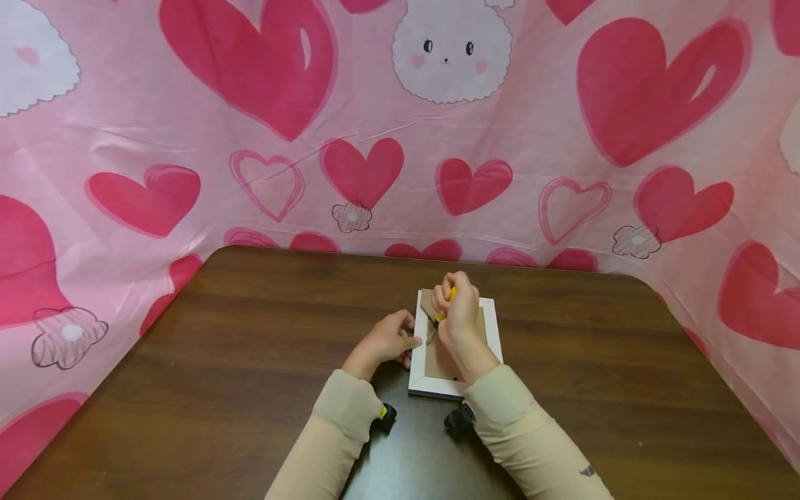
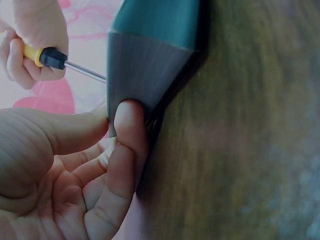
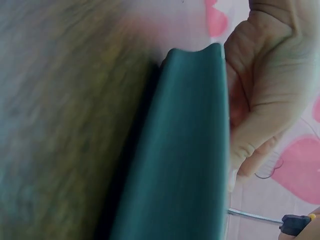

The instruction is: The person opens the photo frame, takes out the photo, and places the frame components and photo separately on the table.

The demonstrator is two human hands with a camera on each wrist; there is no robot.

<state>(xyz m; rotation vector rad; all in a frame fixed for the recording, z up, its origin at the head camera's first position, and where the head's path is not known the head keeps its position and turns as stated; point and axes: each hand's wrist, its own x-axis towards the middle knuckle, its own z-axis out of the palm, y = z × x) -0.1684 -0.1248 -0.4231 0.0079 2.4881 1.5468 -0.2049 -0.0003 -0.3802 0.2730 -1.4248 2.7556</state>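
Observation:
A picture frame [image 1: 431, 386] lies back up on the table, with a white border and a brown backing board [image 1: 441, 362]. Its outer side [image 3: 175, 150] looks teal in the right wrist view. My left hand [image 1: 389, 338] pinches the frame's left edge, thumb on top and a finger against the side. In my right hand [image 1: 460, 305] is a screwdriver [image 2: 52, 58] with a yellow and black handle, gripped in a fist over the frame. The metal shaft [image 2: 86, 72] slants down to the inner left edge of the border; in the left wrist view its tip is hidden behind the frame.
The dark brown wooden table [image 1: 262, 333] extends around the frame on all sides. Behind it hangs a pink cloth [image 1: 350, 118] printed with hearts. Black wrist cameras [image 1: 459, 422] sit at both sleeve cuffs, just above the tabletop in front of the frame.

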